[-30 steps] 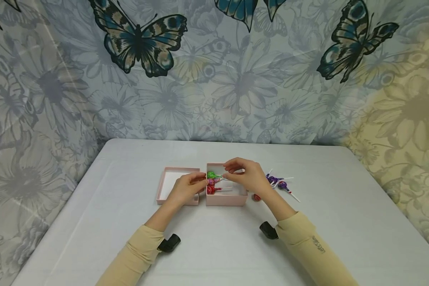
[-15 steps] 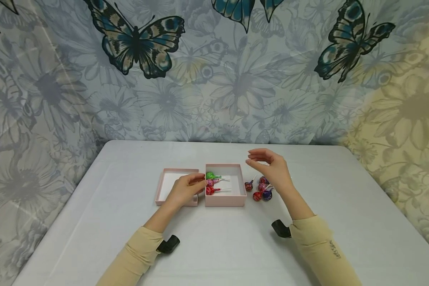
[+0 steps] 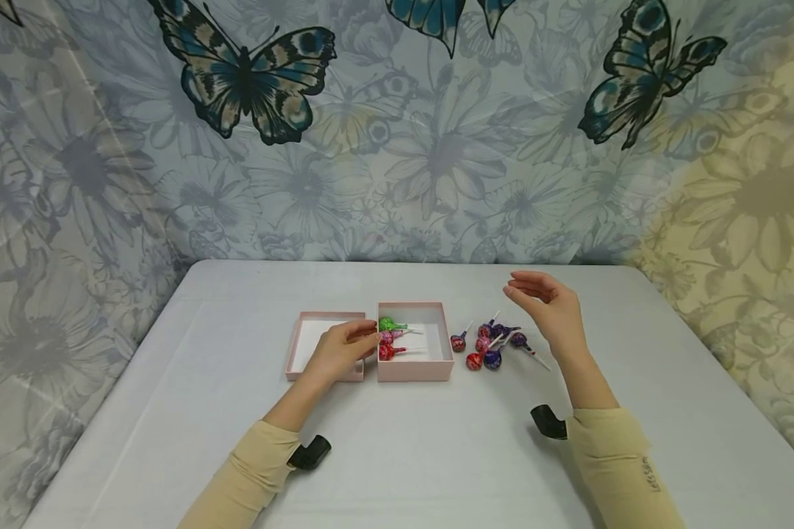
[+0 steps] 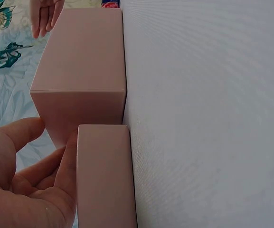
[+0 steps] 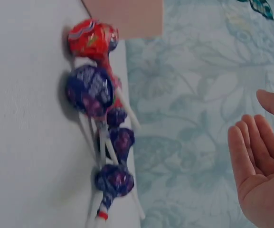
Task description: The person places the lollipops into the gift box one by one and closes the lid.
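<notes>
A pink open box [image 3: 414,373] stands mid-table. Inside it, along the left wall, lie a green lollipop [image 3: 389,324], a pink lollipop [image 3: 387,337] and a red lollipop [image 3: 388,353]. My left hand [image 3: 340,350] rests its fingertips against the box's left wall, over the shallow pink lid [image 3: 309,341]. In the left wrist view, thumb and fingers touch the box wall [image 4: 82,107] without wrapping round it. My right hand [image 3: 552,312] hovers empty above and right of a loose pile of lollipops [image 3: 492,358], fingers relaxed, as the right wrist view also shows.
One lollipop [image 3: 459,343] lies between the box and the pile. In the right wrist view, blue-purple wrappers [image 5: 89,90] and white sticks overlap. The white table [image 3: 397,455] meets a butterfly-patterned cloth [image 3: 437,147] behind. Black cameras sit at both wrists.
My right hand has moved from over the box to the right, past the lollipop pile, which shows more fully now. My left hand stays by the box, and the three lollipops inside are unmoved.
</notes>
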Motion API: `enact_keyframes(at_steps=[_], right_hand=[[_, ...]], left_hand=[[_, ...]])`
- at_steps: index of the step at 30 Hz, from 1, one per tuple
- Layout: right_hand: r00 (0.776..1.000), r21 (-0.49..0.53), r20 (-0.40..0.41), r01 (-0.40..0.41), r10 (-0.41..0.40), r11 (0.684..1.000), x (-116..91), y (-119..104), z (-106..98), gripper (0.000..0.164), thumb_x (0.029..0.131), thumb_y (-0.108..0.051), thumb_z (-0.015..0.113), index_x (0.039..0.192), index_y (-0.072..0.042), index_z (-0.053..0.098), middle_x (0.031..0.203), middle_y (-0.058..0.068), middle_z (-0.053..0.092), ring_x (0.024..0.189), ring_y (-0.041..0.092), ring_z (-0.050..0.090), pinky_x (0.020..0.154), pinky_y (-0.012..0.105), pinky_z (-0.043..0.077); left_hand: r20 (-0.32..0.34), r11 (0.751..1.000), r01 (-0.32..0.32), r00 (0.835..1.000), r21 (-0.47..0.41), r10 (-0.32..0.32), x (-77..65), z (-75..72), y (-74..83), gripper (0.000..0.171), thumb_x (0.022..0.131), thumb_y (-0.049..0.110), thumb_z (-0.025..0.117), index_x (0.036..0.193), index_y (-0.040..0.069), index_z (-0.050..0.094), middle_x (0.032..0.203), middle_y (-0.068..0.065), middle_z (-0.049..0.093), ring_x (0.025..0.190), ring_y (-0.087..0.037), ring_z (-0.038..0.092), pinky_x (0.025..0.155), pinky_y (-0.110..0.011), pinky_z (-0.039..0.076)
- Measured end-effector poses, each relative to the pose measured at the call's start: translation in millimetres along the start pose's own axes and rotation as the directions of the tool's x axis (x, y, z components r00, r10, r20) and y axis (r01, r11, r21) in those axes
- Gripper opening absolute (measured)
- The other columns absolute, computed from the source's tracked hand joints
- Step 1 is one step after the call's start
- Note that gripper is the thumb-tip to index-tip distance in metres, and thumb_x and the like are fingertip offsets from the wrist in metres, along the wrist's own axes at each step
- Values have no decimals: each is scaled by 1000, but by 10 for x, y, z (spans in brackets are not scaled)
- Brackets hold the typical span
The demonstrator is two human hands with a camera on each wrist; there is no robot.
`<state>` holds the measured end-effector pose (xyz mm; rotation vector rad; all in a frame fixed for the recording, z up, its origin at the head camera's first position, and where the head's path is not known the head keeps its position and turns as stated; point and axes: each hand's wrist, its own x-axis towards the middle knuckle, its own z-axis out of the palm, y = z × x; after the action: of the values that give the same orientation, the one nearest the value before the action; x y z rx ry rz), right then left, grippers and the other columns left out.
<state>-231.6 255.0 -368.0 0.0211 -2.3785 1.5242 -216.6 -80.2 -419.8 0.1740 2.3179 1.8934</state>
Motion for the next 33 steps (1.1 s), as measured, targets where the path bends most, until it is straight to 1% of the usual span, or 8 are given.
enact_keyframes(at_steps=[3, 10, 14, 18, 21, 24, 27, 33], right_hand=[[999, -10, -15, -36, 36, 999, 3, 59, -96, 49, 87, -39, 73, 124, -8, 65, 101, -13, 68, 96, 3, 61, 82, 14, 49], [994, -56, 9, -109, 109, 992, -1, 157, -277, 53, 88, -43, 71, 128, -9, 62, 101, -17, 65, 94, 0, 60, 80, 13, 48], [991, -146, 49, -116, 124, 983, 4, 194, -370, 56, 89, -45, 70, 128, -6, 61, 104, -10, 66, 92, -1, 60, 79, 16, 48], [983, -279, 124, -100, 139, 955, -2, 237, -445, 55, 90, -47, 67, 126, -5, 62, 111, 6, 68, 94, 7, 60, 79, 25, 49], [969, -351, 188, -88, 162, 932, 3, 271, -457, 54, 91, -46, 67, 124, -3, 63, 113, 15, 68, 99, 20, 61, 81, 34, 51], [953, -409, 243, -67, 179, 910, 4, 297, -440, 51, 91, -42, 68, 121, 0, 64, 108, 15, 69, 100, 29, 62, 81, 41, 52], [942, -460, 272, -51, 195, 886, 0, 313, -418, 44, 92, -35, 69, 117, 1, 65, 102, 13, 70, 97, 31, 63, 82, 46, 52], [930, -526, 297, -31, 218, 850, -14, 344, -376, 36, 90, -29, 71, 111, 1, 67, 95, 11, 70, 90, 30, 64, 77, 45, 52]], left_hand=[[-1, 1000, 2, 1000, 0, -2, 4, 2, 6, 39, 93, 13, 67, 128, -3, 60, 119, -17, 66, 102, -25, 67, 81, -32, 58], [-11, 1000, 13, 1000, 19, -13, 22, 16, -14, 40, 93, 12, 67, 129, -5, 59, 119, -19, 66, 102, -28, 67, 83, -35, 58], [-12, 999, 1, 1000, 37, -1, 12, 9, -16, 39, 94, 14, 67, 128, -4, 60, 118, -18, 67, 100, -29, 68, 81, -34, 58], [-5, 999, -6, 1000, 36, 6, 4, -4, -7, 40, 93, 16, 68, 128, -2, 61, 117, -17, 67, 99, -26, 68, 80, -32, 58], [-5, 999, -1, 1000, 37, 1, 1, -5, 0, 40, 93, 16, 67, 128, -2, 61, 117, -17, 67, 98, -25, 68, 81, -32, 58], [-5, 999, 0, 1000, 42, 0, -1, -4, 3, 39, 94, 16, 67, 128, -2, 61, 117, -17, 67, 98, -25, 68, 81, -33, 58], [-1, 999, 0, 1000, 43, 0, 1, -1, -1, 39, 94, 15, 67, 128, -2, 61, 117, -17, 67, 98, -25, 68, 82, -33, 58], [-3, 999, -3, 1000, 46, 3, 11, 8, -5, 39, 93, 14, 67, 128, -3, 61, 116, -16, 68, 95, -23, 69, 80, -31, 58]])
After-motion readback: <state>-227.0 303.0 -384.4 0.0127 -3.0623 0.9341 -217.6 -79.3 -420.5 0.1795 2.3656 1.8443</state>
